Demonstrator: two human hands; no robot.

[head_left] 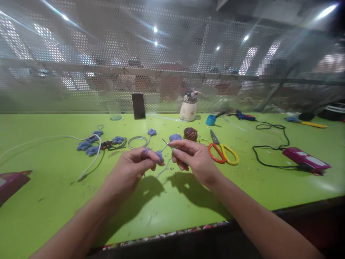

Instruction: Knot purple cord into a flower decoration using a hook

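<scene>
Green tabletop [145, 223] underlies both hands [136, 163] [198, 158] — perforated screen [115, 81] behind, perhaps metal.

The table [269, 183] across the lower frame is smooth, with a glossy, plastic-like green finish. At centre, the hook [165, 141] looks like thin metal, the stitched piece [159, 157] soft, matt yarn. Right of them, the scissors [219, 145] pair metal blades with shiny plastic handles. The purple box [306, 158] at right is glossy plastic; the upper panel [167, 50], perforated metal.
</scene>
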